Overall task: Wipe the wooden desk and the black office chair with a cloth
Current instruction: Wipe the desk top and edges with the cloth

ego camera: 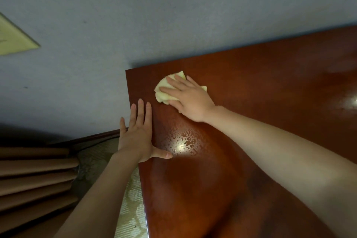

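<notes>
The reddish-brown wooden desk (251,92) fills the right and lower part of the view, its glossy top showing damp streaks and light glare. A crumpled pale yellow cloth (162,93) lies near the desk's far left corner. My right hand (188,98) presses flat on the cloth with straight, spread fingers. My left hand (138,133) rests flat on the desk's left edge, fingers straight and thumb spread out on the top. The black office chair is not in view.
A grey-blue wall (135,15) stands right behind the desk. A pale switch plate (13,38) is on the wall at the left. Tan pleated curtain folds (34,176) hang at lower left, above a patterned floor (131,199) beside the desk's edge.
</notes>
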Motion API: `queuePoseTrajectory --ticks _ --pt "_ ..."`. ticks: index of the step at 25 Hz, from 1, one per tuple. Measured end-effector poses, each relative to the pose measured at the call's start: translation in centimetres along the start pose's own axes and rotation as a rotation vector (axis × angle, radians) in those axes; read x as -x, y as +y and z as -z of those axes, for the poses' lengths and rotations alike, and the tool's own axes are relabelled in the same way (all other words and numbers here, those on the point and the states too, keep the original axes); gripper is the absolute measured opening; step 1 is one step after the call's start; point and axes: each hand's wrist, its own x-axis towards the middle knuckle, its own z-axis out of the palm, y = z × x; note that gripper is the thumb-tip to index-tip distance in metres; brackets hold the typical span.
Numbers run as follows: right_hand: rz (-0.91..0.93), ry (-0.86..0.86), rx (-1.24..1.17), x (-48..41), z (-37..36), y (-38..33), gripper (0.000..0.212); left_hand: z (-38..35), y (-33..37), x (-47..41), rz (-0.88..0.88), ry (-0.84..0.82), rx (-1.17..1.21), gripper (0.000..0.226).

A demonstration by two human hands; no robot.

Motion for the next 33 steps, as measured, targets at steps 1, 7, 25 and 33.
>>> queuePoseTrajectory --ticks 1,7,25,33 --pt "0.055 -0.012 0.008 1.7 -0.2 -0.2 0.047 0.0 0.0 0.0 0.0 -0.001 -0.004 0.151" --pt "0.399 -0.135 0.131 10.6 -1.1 -0.5 0.046 0.4 0.4 0.1 0.018 -0.016 -0.069 0.15" --pt "-0.481 0.047 -0.038 -2.9 1.8 7.8 0.049 -0.1 0.1 0.1 0.036 0.03 -0.096 0.149" --pt "-0.142 -0.059 -0.026 -7.9 0.7 0.6 0.049 -0.2 0.7 1.6 0.059 0.071 -0.075 0.136"
